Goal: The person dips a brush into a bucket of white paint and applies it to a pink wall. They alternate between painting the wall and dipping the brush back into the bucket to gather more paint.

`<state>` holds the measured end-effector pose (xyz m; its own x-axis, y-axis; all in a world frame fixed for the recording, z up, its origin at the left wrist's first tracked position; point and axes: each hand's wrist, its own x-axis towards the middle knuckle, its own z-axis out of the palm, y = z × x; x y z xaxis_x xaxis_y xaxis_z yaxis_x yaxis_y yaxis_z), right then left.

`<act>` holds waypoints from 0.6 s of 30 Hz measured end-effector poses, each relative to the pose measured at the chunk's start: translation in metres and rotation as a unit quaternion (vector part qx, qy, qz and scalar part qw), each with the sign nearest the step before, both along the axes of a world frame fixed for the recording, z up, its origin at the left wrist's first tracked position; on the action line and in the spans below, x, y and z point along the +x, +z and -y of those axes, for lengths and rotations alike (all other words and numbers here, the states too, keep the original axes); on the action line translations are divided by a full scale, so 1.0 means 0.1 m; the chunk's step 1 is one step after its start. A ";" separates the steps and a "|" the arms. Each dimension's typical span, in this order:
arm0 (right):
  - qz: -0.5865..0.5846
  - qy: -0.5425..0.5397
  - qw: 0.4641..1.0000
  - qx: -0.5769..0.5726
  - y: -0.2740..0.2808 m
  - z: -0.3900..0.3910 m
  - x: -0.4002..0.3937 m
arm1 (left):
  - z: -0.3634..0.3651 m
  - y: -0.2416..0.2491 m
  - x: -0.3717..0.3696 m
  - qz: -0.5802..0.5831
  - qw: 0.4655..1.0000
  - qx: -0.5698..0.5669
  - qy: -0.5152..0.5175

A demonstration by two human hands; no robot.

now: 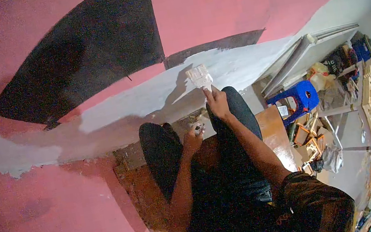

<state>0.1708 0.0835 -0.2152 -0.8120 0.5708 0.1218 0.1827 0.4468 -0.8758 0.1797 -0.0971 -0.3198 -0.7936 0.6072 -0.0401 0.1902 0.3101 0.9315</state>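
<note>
My right hand [217,104] is closed round the handle of a wide, flat paintbrush [199,76], its bristles up and coated in white. The brush overlaps the fresh white band [241,64] along the lower part of the painted wall [205,3], and its shadow falls to the left. Lower down, between my knees, my left hand [193,140] is closed around a small white-smeared thing [199,128] with a dark spot; I cannot tell what it is. Above the white band, the wall carries a large black shape [84,49] on pink.
My bent knees [157,146] are close to the wall. A blue plastic stool [297,97] stands on the right. Behind it lie piled wooden frames [313,143], bags [321,73] and a pale tilted panel [288,65]. Brown flooring [273,130] shows beside my leg.
</note>
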 end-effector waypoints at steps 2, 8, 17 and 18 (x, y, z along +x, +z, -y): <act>0.050 0.022 0.997 0.055 -0.01 0.00 -0.06 | 0.01 -0.03 -0.01 0.021 0.999 -0.038 -0.011; 0.101 -0.045 0.962 0.248 0.19 -0.62 0.05 | 0.13 0.19 -0.03 -0.010 0.992 -0.121 -0.033; 0.164 -0.167 0.914 0.330 0.04 -1.98 1.10 | -0.03 -0.44 0.03 0.029 0.996 0.012 -0.080; 0.153 -0.148 0.910 0.355 0.01 -1.89 1.05 | -0.04 -0.44 0.02 -0.023 0.994 0.039 -0.100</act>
